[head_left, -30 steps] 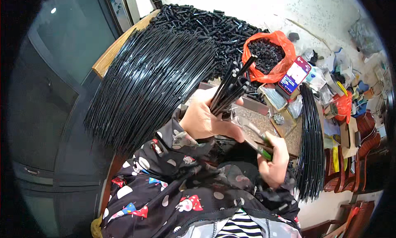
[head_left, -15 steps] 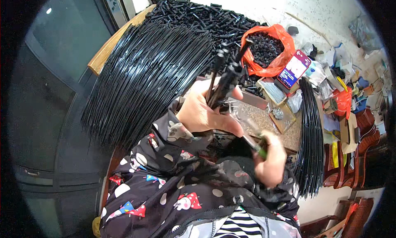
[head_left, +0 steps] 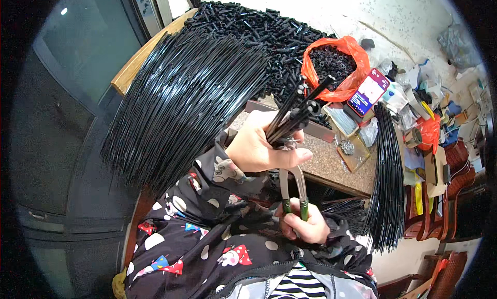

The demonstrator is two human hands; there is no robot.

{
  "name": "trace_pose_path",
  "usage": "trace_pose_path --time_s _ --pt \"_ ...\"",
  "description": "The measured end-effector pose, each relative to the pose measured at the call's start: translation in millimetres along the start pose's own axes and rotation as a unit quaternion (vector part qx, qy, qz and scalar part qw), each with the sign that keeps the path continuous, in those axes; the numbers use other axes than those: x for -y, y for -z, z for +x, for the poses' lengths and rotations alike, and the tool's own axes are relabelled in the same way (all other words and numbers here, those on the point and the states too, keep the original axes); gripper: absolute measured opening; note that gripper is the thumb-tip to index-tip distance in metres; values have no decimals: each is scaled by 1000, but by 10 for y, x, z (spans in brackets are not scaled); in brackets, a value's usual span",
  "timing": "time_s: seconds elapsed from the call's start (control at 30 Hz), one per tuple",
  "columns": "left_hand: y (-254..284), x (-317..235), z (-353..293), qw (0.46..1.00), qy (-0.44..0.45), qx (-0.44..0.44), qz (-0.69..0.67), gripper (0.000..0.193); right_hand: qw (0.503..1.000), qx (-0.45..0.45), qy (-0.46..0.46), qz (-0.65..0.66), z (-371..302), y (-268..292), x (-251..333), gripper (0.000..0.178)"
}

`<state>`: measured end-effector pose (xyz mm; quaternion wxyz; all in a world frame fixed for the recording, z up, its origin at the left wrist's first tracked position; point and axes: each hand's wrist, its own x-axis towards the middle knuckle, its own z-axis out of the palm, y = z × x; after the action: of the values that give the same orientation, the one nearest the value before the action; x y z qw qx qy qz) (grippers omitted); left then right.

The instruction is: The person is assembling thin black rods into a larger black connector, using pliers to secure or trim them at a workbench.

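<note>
In front of my body, my left hand (head_left: 251, 146) is closed around several thin black rods (head_left: 282, 120) with thicker black ends. They slant up to the right, and the thumb lies across the lower part of the bundle. Below it, my right hand (head_left: 308, 227) grips a pair of pliers (head_left: 284, 185) by the green-covered handles. The metal arms of the pliers stand nearly upright and bow apart. Their head reaches up to my left thumb, which mostly hides the jaws. A little bare metal shows just above the thumb.
Long black rods (head_left: 186, 97) fan across the table's left, by a heap of short black tubes (head_left: 248, 27). Behind my hands are an orange bag (head_left: 354, 53) of small black parts, a phone (head_left: 368, 92) and a tray of small metal pieces (head_left: 357, 156). More rods (head_left: 387, 190) hang at right.
My right hand has moved left and down, and the pliers have turned from a slant to nearly upright. The rods in my left hand have shifted slightly down and tilted further right.
</note>
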<state>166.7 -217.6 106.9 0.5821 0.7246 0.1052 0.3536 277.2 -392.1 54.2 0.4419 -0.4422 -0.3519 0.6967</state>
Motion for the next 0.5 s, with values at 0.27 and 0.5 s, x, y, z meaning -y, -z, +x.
trace_pose_path --time_s 0.27,0.5 --pt "-133 -168 -111 986 51 -76 -140 37 886 -262 204 -324 108 -101 46 11" --pt "-302 -38 -145 980 15 -184 -73 16 894 -264 122 -341 14 -204 22 19"
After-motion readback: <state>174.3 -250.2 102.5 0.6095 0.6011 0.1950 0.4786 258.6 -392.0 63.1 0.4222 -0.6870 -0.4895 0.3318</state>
